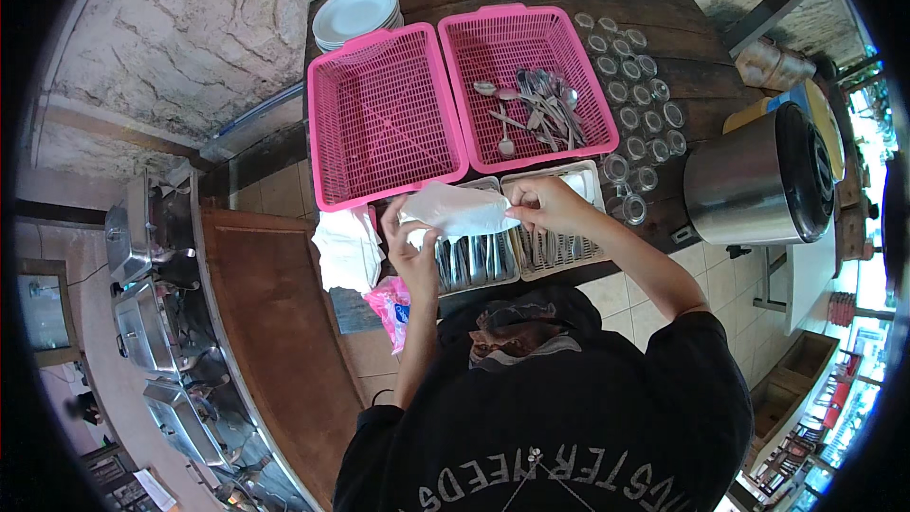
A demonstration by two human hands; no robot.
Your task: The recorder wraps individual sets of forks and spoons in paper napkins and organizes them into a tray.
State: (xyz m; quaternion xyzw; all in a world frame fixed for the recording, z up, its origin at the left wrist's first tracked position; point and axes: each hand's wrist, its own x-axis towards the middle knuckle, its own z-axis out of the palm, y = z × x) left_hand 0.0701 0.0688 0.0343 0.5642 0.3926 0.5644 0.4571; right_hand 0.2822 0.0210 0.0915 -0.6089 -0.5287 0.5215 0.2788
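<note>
A folded white paper napkin point(462, 208) is stretched between my two hands above the cutlery trays. My right hand point(551, 205) pinches its right end between thumb and fingers. At the left end, my left hand point(414, 245) grips the paper with its fingers curved. Below lies a left cutlery tray point(515, 277) with metal cutlery point(473, 261) in rows, partly hidden by the napkin. Beside it, a cream plastic tray point(601, 256) holds more cutlery point(551, 247). A stack of white napkins point(347, 247) rests left of my left hand, above a pink plastic packet point(391, 306).
Two pink plastic baskets point(387, 107) point(455, 78) stand behind the trays; the right one holds loose spoons and forks point(547, 107). White plates point(355, 14) are stacked at the back left. Several glass jars point(629, 117) and a large steel container point(746, 181) occupy the right side.
</note>
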